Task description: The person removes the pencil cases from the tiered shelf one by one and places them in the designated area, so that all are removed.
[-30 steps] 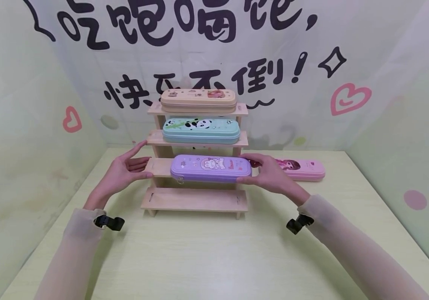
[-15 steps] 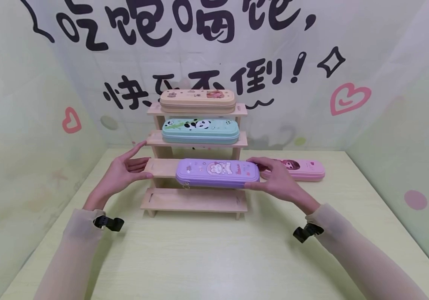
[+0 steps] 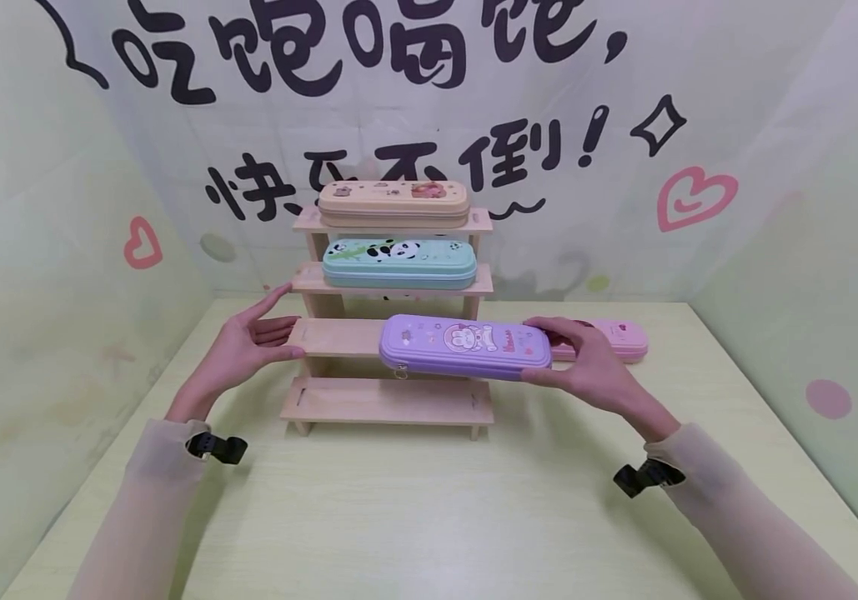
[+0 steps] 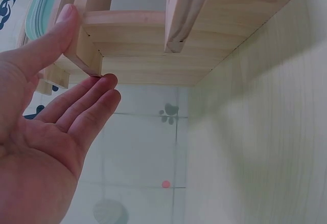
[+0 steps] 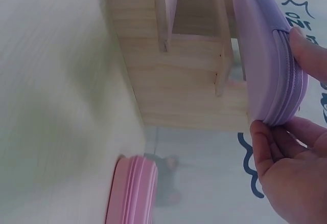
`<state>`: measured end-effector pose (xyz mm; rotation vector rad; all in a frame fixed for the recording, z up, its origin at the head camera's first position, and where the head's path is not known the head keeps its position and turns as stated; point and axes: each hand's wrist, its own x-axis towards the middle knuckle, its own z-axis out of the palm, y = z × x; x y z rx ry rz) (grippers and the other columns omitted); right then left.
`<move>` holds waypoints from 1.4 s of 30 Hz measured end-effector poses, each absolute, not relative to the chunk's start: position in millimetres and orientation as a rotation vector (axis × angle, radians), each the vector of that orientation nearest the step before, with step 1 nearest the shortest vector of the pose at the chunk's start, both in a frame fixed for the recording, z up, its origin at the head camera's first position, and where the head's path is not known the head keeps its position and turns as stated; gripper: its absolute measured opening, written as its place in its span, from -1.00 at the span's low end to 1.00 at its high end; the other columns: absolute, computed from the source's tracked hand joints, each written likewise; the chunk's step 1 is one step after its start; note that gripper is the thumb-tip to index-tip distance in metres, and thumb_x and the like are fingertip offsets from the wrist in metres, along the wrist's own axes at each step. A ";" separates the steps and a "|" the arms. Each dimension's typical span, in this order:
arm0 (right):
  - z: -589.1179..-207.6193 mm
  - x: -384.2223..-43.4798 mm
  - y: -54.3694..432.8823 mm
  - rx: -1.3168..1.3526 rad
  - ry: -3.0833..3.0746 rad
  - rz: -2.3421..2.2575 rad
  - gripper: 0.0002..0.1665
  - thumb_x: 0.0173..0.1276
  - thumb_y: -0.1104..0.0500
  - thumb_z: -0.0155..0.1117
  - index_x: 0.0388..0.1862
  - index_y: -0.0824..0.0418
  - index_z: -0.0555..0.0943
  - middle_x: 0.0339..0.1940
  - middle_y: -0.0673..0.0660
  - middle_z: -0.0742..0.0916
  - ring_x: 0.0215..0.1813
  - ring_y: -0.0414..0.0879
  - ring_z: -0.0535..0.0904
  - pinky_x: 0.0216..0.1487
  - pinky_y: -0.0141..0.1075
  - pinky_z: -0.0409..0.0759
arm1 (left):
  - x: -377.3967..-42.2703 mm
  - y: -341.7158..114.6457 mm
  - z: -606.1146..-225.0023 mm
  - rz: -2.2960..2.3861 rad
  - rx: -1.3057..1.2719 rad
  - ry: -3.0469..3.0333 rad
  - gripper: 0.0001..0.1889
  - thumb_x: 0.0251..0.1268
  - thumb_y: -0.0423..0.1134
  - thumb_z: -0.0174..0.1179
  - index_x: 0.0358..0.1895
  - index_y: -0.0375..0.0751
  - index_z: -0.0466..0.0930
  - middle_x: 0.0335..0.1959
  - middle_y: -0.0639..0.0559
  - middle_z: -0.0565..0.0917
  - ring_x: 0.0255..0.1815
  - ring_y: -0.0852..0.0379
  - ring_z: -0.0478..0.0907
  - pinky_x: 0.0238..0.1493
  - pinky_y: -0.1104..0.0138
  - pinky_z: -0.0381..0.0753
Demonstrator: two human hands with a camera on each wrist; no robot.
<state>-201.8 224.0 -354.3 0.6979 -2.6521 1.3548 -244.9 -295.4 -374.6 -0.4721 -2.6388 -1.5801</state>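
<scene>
A purple pencil case (image 3: 466,346) with a cartoon character on its lid is held by my right hand (image 3: 586,367). My thumb and fingers pinch its right end, as the right wrist view also shows. The case overlaps the third tier of a stepped wooden shelf (image 3: 342,337) and reaches past its right side, slightly slanted. At the shelf's left end, my left hand (image 3: 248,346) rests with fingers extended. In the left wrist view its thumb lies along the front edge of a board (image 4: 84,55), and the other fingertips touch the board's end.
A beige pencil case (image 3: 394,204) occupies the top tier, and a turquoise panda pencil case (image 3: 400,262) the second. A pink pencil case (image 3: 627,340) lies on the table (image 3: 398,517) right of the shelf, partly behind my right hand. Printed cloth surrounds the back and sides.
The purple pencil case has slid rightward along the third tier, drawn by my right hand, baring more of the board's left part. My left hand has stayed at the shelf's left end.
</scene>
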 end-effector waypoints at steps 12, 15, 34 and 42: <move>-352.9 -190.5 257.6 0.693 -2.618 1.347 -0.18 0.24 0.18 0.68 0.48 0.14 0.57 0.27 0.11 0.71 0.08 -0.04 0.66 0.07 -0.44 0.59 | -244.2 -296.6 -373.6 -1.569 -0.477 -2.641 0.08 0.23 -0.22 0.58 0.70 0.38 0.09 0.38 -0.38 0.54 0.37 -0.29 0.54 0.11 0.43 0.68; -353.2 -188.5 267.5 0.691 -2.606 1.349 -0.20 0.22 0.23 0.67 0.45 0.15 0.59 0.21 0.10 0.71 0.07 -0.08 0.62 0.07 -0.46 0.59 | -244.1 -296.0 -373.8 -1.587 -0.479 -2.637 0.08 0.23 -0.24 0.58 0.70 0.39 0.10 0.38 -0.39 0.54 0.37 -0.29 0.54 0.11 0.42 0.69; -347.4 -181.5 339.3 0.674 -2.569 1.352 -0.20 0.17 0.46 0.62 0.41 0.22 0.59 0.11 0.08 0.70 0.06 -0.13 0.57 -0.09 -0.50 0.57 | -243.3 -294.0 -372.2 -1.577 -0.468 -2.638 0.09 0.22 -0.27 0.58 0.71 0.36 0.09 0.38 -0.39 0.55 0.36 -0.29 0.55 0.11 0.38 0.71; -350.8 -170.3 367.6 0.625 -2.592 1.379 -0.24 0.22 0.50 0.54 0.41 0.29 0.56 0.10 0.07 0.70 0.06 -0.16 0.61 -0.09 -0.52 0.60 | -241.9 -293.4 -370.8 -1.564 -0.429 -2.647 0.08 0.21 -0.27 0.59 0.70 0.35 0.11 0.37 -0.38 0.56 0.35 -0.27 0.57 0.14 0.35 0.70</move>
